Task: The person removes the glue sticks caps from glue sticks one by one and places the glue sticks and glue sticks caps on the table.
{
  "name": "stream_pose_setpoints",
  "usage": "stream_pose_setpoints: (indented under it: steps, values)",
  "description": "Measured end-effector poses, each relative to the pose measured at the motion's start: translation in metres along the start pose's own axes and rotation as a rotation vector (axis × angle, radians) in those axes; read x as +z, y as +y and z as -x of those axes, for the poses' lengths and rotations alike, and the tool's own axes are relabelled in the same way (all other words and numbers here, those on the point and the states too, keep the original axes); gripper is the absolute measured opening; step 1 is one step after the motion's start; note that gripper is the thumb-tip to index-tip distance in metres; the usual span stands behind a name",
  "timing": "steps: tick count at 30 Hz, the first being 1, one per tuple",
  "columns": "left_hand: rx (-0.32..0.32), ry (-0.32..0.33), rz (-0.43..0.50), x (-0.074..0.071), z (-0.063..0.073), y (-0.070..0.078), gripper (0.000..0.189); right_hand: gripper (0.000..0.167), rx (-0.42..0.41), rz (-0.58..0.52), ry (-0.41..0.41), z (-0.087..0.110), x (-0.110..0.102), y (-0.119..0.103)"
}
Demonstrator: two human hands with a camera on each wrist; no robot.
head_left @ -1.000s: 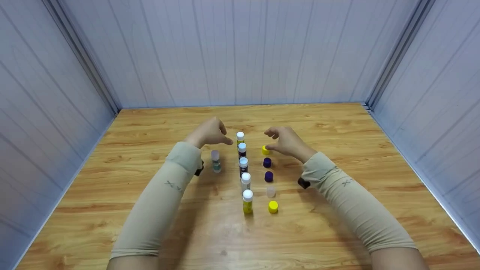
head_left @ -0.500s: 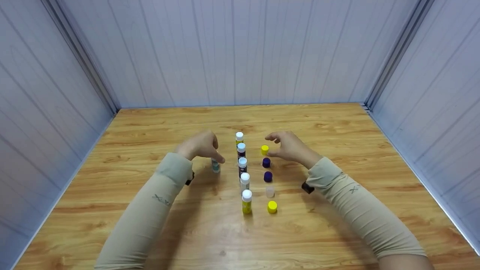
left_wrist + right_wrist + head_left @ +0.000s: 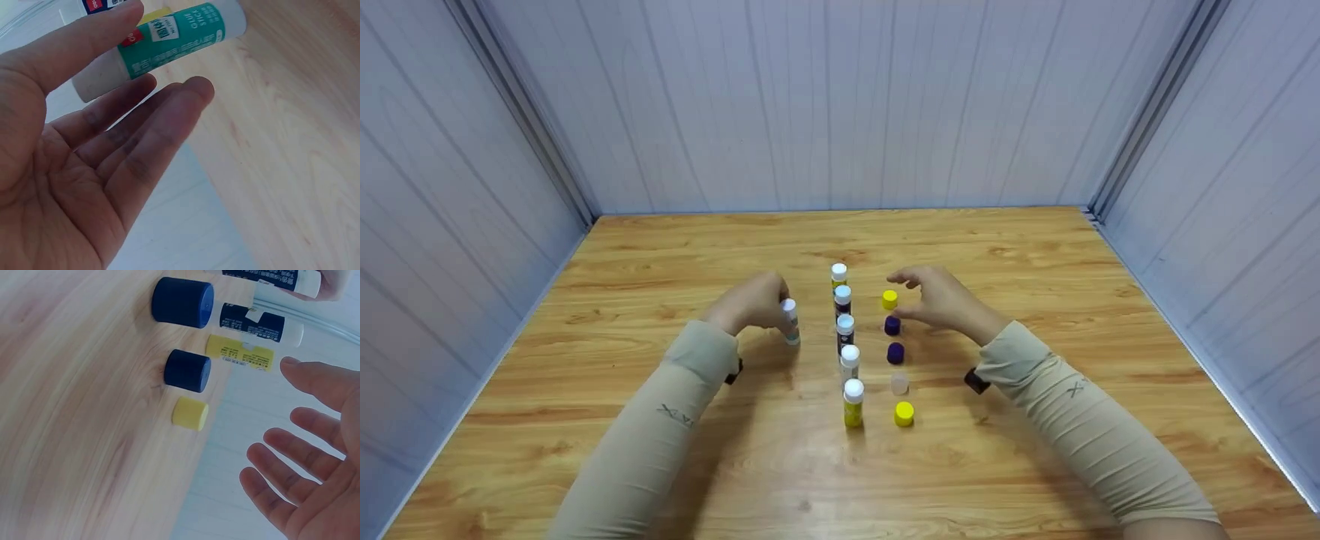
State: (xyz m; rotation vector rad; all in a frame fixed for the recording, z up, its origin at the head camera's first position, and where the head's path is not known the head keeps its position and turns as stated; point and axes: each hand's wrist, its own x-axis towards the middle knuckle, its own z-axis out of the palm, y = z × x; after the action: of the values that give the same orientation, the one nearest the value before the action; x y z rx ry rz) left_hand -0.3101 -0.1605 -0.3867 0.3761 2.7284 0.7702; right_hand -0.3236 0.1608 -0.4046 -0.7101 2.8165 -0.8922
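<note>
A glue stick (image 3: 174,40) with a green label and pale cap stands upright left of the row. My left hand (image 3: 751,304) is beside it, thumb and fingers spread around it; in the left wrist view the thumb overlaps its capped end and the fingers (image 3: 154,138) look loose. Whether skin touches it is hard to tell. My right hand (image 3: 943,302) hovers over the far end of the cap row, fingers relaxed and holding nothing. Closest to it are a yellow cap (image 3: 889,300) and a dark blue cap (image 3: 892,325).
Uncapped glue sticks stand in a line mid-table, from a yellow one (image 3: 853,409) nearest, past dark ones (image 3: 845,339), to another yellow one (image 3: 838,282). Right of them lie a second blue cap (image 3: 895,353), a translucent cap (image 3: 899,384) and a yellow cap (image 3: 904,415). Panel walls enclose the table.
My left hand has moved back toward me and left, from beside the far glue sticks to the green-labelled one. The right hand has shifted slightly toward me, off the yellow cap.
</note>
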Motion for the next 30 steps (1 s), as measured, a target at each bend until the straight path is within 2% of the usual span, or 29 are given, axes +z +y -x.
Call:
stream_pose_setpoints:
  steps: [10, 18, 23, 30]
  values:
    - [0.07, 0.044, 0.064, 0.009, -0.002, -0.008, 0.02, 0.055, -0.01, -0.019, 0.029, 0.006, -0.002, -0.005]
    - [0.064, 0.072, 0.095, 0.01, -0.005, -0.01, 0.018, 0.054, -0.035, -0.035, 0.074, 0.009, -0.006, -0.005]
    - [0.117, 0.127, 0.171, 0.005, -0.005, -0.008, 0.016, 0.053, -0.06, -0.062, 0.128, 0.011, -0.013, -0.005]
    - [0.167, 0.224, 0.289, 0.0, -0.004, 0.005, 0.018, 0.052, -0.139, -0.106, 0.241, 0.012, -0.02, -0.008]
